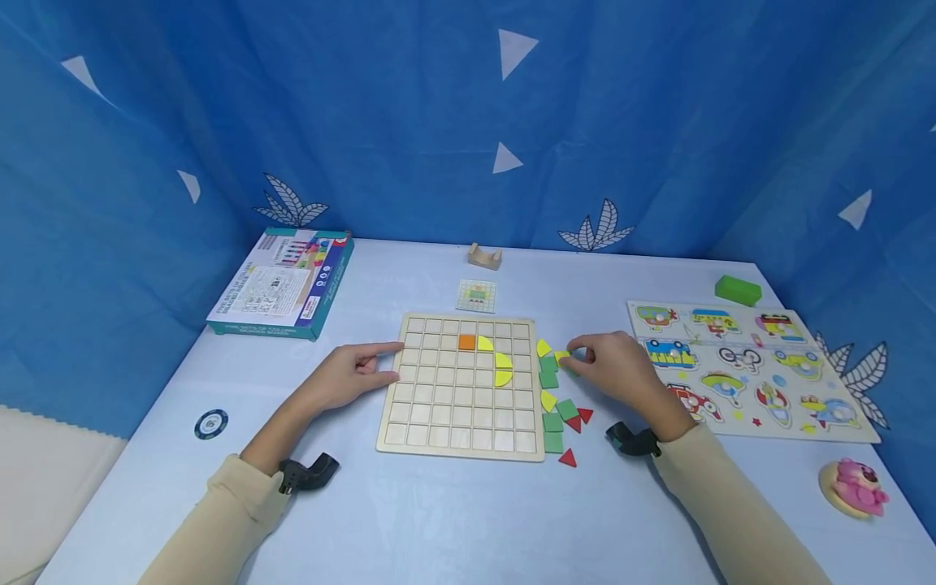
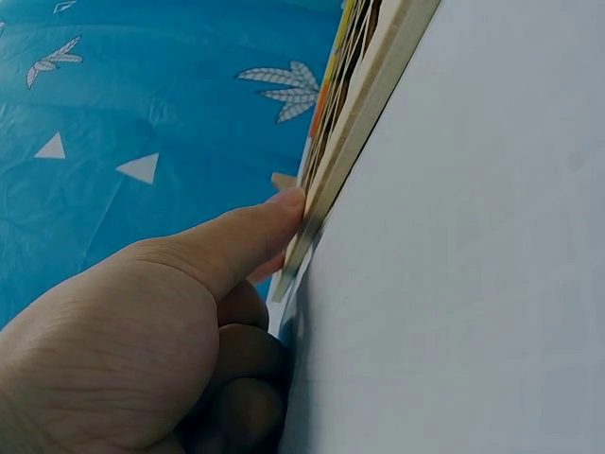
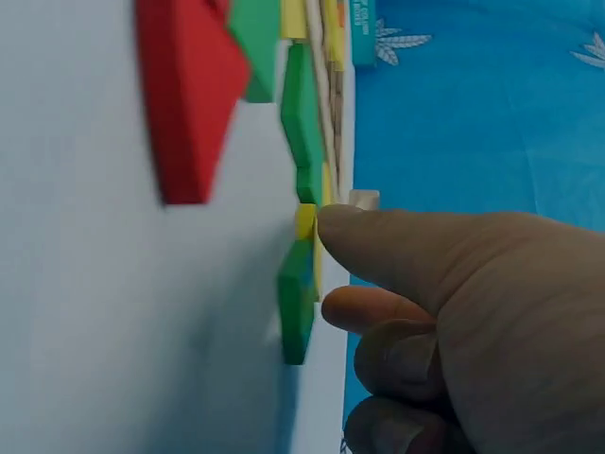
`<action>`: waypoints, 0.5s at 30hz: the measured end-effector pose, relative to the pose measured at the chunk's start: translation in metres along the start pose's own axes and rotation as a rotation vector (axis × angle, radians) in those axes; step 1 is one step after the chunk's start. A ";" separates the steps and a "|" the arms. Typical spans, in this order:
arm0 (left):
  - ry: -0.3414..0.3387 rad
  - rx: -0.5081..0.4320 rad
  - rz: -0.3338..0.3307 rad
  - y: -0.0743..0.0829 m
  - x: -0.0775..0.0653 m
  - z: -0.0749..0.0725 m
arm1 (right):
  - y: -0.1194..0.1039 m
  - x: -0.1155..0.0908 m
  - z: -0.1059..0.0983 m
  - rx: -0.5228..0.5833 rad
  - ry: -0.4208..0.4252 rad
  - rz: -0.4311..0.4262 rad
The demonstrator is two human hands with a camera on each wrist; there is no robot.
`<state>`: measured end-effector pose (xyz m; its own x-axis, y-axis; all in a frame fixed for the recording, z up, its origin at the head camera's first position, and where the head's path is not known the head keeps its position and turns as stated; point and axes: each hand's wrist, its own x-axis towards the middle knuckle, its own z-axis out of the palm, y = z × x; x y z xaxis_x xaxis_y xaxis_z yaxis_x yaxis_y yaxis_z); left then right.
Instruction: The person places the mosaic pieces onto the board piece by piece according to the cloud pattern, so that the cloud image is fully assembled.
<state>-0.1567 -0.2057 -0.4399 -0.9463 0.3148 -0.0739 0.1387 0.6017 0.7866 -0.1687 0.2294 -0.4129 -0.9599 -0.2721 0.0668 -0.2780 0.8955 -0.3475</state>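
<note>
My left hand (image 1: 351, 375) rests its straight index finger and thumb against the left edge of a wooden grid board (image 1: 439, 414). In the left wrist view, the thumb (image 2: 236, 241) touches the board's side. An orange square (image 1: 466, 342) and several yellow rounded pieces (image 1: 503, 378) lie on the grid. Right of the board, my right hand (image 1: 614, 366) has its thumb and index finger apart, thumb tip right at a small yellow piece (image 3: 305, 221). A green piece (image 3: 296, 303) lies beside it, partly hidden by the hand in the head view.
Green squares (image 1: 548, 379) and red triangles (image 1: 568, 458) lie along the board's right side. Behind the board are a pattern card (image 1: 477, 296) and a wooden holder (image 1: 484, 257). A box (image 1: 281, 284) stands back left; a vehicle puzzle (image 1: 738, 390), green block (image 1: 738, 290) and pink figurine (image 1: 857, 489) are right.
</note>
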 end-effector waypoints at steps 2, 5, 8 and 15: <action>-0.001 0.000 -0.001 0.000 0.000 0.000 | -0.002 0.000 0.001 -0.014 -0.012 0.001; -0.002 0.000 -0.001 0.000 0.000 0.000 | -0.003 -0.001 0.003 -0.013 -0.019 0.002; -0.001 0.000 0.000 0.000 0.000 0.000 | -0.003 -0.001 0.005 -0.002 -0.015 -0.006; -0.001 -0.002 0.006 0.000 0.001 0.000 | 0.002 0.001 0.010 0.080 0.013 -0.025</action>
<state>-0.1574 -0.2060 -0.4399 -0.9451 0.3192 -0.0700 0.1438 0.5984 0.7882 -0.1695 0.2278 -0.4226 -0.9532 -0.2890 0.0884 -0.2988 0.8575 -0.4189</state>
